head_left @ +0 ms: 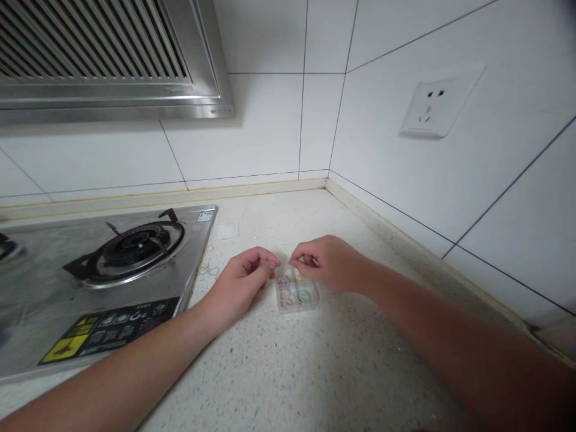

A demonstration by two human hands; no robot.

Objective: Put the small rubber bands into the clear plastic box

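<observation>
Two hands, the left hand (245,276) and right hand (330,261), pinch fingertips together by a clear divided box (297,309); any grip, I cannot tell. Pink, pale, yellowish and green rings (305,296) fill it. Leftward, loose rings (213,272) lie beside the stove (135,291).

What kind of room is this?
It looks like a kitchen. There is a stove with a round black burner, a slatted metal range hood higher up, and white wall tiles behind the speckled counter.
</observation>
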